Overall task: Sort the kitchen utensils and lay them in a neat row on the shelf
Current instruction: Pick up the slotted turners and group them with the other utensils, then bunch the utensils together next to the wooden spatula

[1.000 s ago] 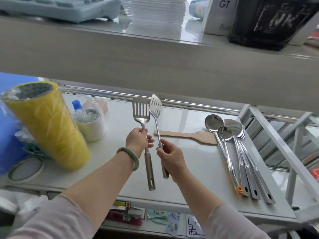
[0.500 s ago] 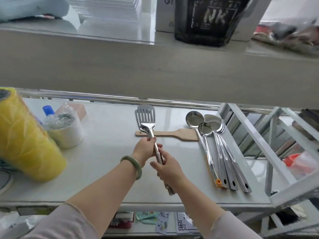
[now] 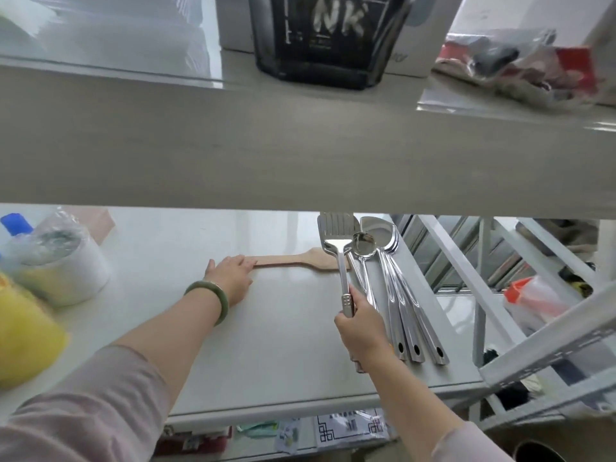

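My right hand is shut on the handles of the slotted steel spatulas. They are stacked one on the other, heads pointing away, just left of the steel ladles. The ladles lie side by side at the right end of the white shelf. A wooden spatula lies crosswise behind, its blade partly under the steel heads. My left hand rests palm down on the shelf with its fingertips on the end of the wooden handle.
The upper shelf's thick front edge hides the far side of the lower shelf. At the left stand a yellow roll, a wrapped white roll and a blue-capped bottle. A white metal frame rises at the right.
My right hand took both slotted spatulas together and carried them right, beside the ladles. My left hand let go and moved to the wooden spatula's handle end. The view shifted right.
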{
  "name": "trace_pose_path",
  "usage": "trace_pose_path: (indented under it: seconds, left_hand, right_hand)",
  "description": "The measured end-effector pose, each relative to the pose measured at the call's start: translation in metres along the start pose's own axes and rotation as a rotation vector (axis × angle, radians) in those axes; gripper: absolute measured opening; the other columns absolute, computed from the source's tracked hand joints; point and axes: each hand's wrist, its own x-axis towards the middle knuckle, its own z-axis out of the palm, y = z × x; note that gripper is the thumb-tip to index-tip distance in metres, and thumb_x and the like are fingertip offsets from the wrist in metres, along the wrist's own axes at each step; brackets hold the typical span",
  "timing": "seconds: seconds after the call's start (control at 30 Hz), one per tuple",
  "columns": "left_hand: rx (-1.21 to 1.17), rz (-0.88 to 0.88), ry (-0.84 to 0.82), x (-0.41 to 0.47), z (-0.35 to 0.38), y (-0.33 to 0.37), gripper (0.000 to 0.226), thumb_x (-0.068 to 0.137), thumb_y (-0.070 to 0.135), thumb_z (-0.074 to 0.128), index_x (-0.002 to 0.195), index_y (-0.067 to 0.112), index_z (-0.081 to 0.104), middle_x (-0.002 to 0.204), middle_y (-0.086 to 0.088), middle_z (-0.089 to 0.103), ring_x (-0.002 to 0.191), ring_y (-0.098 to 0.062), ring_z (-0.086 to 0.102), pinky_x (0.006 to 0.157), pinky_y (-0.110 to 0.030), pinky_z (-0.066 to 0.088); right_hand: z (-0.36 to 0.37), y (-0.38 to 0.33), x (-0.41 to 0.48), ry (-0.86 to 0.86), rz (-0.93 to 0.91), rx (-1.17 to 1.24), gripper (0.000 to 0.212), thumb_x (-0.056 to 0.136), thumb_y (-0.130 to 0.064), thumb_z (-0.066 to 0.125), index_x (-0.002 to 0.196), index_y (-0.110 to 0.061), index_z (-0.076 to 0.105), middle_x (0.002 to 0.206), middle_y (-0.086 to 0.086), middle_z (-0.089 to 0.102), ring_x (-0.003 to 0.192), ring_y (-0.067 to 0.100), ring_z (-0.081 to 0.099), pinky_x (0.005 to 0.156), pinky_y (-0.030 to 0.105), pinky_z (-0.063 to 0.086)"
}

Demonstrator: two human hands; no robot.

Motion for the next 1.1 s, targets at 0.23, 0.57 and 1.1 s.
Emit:
trace_pose_path:
  seconds: [0.23,0.57,1.1]
  left_hand:
    - [0.149,0.0,0.14,-0.029,0.002,0.002,0.038,0.094,0.016,0.037,0.131,0.02,0.045,0.121,-0.005,0.046,0.102,-0.025,0.051,0.08,-0.033,0.047]
    - [-0.167,-0.134,0.086,-0.083,0.018,0.041,0.041,0.091,0.022,0.043,0.131,0.013,0.036,0.109,-0.015,0.048,0.094,-0.033,0.054,0.075,-0.035,0.044]
    - [-0.41,-0.195,0.042,-0.084,0.018,0.161,0.049,0.083,0.031,0.056,0.121,0.004,0.044,0.119,-0.013,0.051,0.107,-0.027,0.054,0.089,-0.031,0.046]
  right_hand:
    - [0.0,-0.003,0.018,0.023,0.018,-0.061,0.061,0.081,-0.006,0.045,0.14,-0.023,0.036,0.096,0.005,0.063,0.065,0.022,0.053,0.037,0.021,0.037]
    - [0.006,0.005,0.027,0.046,-0.035,-0.403,0.04,0.077,-0.008,0.053,0.117,-0.007,0.051,0.108,0.019,0.055,0.098,0.035,0.055,0.084,0.039,0.052]
    - [-0.056,0.047,0.049,0.348,-0.236,-0.48,0.049,0.085,-0.031,0.055,0.13,-0.012,0.051,0.12,0.015,0.057,0.113,0.03,0.047,0.1,0.041,0.037]
